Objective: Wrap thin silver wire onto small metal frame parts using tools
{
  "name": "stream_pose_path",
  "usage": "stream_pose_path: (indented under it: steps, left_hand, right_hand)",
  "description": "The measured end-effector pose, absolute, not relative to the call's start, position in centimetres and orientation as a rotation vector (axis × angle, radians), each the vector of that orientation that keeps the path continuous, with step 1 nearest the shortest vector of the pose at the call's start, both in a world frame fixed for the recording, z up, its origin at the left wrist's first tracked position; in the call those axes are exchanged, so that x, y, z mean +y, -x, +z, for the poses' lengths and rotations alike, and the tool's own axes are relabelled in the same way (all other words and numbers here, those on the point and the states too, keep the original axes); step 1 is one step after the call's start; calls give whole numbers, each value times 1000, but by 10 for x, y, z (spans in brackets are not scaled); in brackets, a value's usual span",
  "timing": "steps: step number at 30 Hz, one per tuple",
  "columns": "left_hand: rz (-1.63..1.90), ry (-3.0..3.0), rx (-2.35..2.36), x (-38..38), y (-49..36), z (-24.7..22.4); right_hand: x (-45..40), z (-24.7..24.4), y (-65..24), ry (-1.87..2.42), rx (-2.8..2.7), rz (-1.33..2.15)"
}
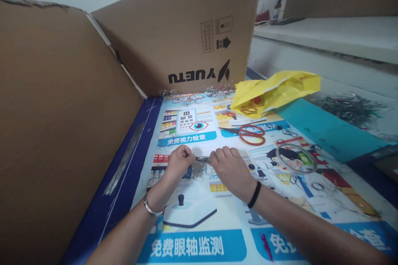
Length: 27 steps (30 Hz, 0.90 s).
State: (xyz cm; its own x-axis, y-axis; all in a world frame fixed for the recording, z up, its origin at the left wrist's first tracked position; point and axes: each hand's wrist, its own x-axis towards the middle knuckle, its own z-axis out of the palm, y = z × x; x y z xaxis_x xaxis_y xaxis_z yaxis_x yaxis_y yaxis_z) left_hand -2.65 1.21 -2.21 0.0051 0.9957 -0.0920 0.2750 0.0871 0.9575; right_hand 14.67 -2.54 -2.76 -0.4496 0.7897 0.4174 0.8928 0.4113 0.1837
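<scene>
Brown cardboard panels stand upright along the left and far sides of the work surface, which is spread with a colourful printed sheet. Seen from the head camera, a short, slim silvery piece spans the gap between the two hands, near the middle of the sheet. It looks shiny and dark-edged, perhaps several strands, too small to tell. Left hand pinches its near end between thumb and forefinger; right hand closes in a fist round the other end, hiding it. Just below sits a greyish, blurred tangle.

Beyond the right hand lie scissors with orange-red handles, and behind them a yellow bag covers part of the print. To the right are a wire ring and loose thin loops; further off, a heap of wire bits lies beyond a teal sheet. Straight wires rest at the left edge. The right forearm crosses the print, near a pink scrap.
</scene>
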Motion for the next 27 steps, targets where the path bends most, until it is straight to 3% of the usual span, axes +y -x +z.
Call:
stream_pose_path:
  steps: [27]
  left_hand:
    - [1051,-1255,1379,10,24,-22]
  right_hand:
    - [-25,-24,-146,1521,-2438,-514]
